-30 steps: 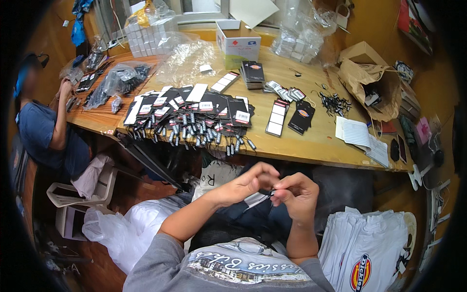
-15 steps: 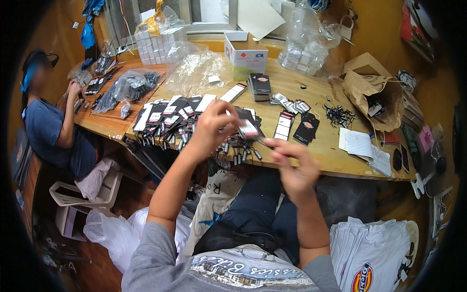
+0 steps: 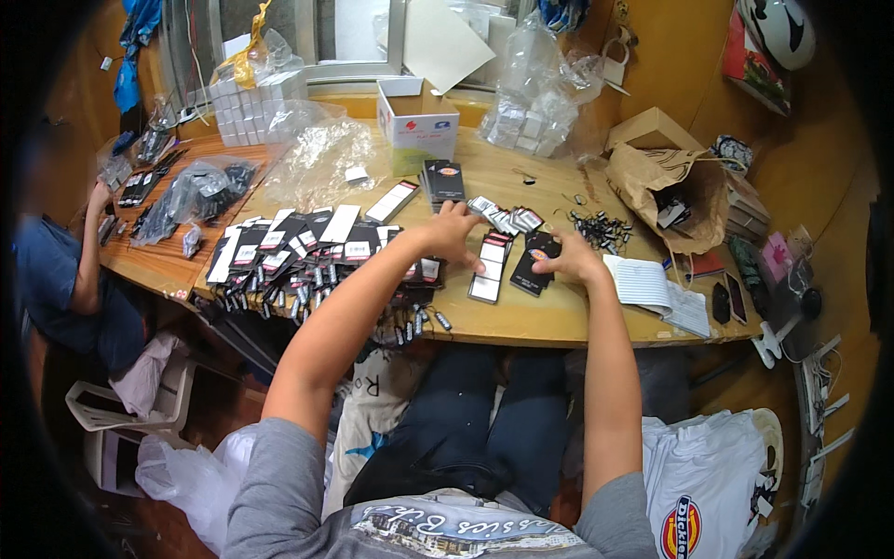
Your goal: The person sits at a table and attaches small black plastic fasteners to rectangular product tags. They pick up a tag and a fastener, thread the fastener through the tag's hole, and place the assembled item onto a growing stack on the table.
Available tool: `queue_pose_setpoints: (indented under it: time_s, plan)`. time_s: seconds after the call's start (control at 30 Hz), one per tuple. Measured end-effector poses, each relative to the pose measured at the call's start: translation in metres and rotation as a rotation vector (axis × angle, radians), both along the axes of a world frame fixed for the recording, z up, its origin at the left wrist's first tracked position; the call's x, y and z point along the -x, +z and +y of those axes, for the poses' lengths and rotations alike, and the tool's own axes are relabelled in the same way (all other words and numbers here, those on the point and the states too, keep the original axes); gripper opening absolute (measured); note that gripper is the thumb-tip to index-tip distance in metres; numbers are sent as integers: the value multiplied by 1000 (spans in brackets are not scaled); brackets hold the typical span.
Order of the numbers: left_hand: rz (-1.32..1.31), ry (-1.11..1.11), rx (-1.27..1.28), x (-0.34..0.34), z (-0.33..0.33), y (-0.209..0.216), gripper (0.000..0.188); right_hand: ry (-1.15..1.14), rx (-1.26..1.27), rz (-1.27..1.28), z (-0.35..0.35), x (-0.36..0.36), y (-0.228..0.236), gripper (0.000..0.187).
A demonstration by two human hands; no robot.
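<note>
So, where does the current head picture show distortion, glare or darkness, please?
Head view: the wooden table has a curved front edge, and the corners are black; crumpled clear plastic shows bright glints; under the table it is dark; the left hand and right hand remain readable.

A: Pose, L. side?
B: L. arm [image 3: 346, 317] extends fwd., slanting to the R.; L. hand [image 3: 454, 235] palm down, thumb [image 3: 476, 265] apart from fingers [image 3: 456, 211].
A: R. side?
B: R. arm [image 3: 612, 373] approx. straight fwd.; R. hand [image 3: 575, 258] palm down, thumb pointing L.
</note>
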State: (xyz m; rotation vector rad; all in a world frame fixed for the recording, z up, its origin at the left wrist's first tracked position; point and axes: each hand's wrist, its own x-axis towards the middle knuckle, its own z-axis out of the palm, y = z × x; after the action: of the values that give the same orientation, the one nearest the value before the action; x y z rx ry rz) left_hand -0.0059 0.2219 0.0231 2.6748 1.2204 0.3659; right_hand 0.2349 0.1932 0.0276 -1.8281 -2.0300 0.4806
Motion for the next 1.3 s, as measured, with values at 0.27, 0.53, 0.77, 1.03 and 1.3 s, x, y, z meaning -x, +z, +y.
queue_pose_setpoints:
  time_s: [0.27,0.53,0.77,1.03,1.3]
  plan:
    - [47,0,34,-19,12,-16,90,-67,66,-134,7,12,-5,78]
    - [-480,163,152,-28,3,-10,63,-142,-256,-45,9,14,-14,58]
    - [-1062,209,444,-30,-7,7,22,-152,71,711,14,-7,-2,26]
    - [-1143,110,552,-37,-30,9,14,243,-18,950,-6,27,38,15]
    - [-1048,196,464,-10,-43,17,17,362,75,1002,39,52,32,21]
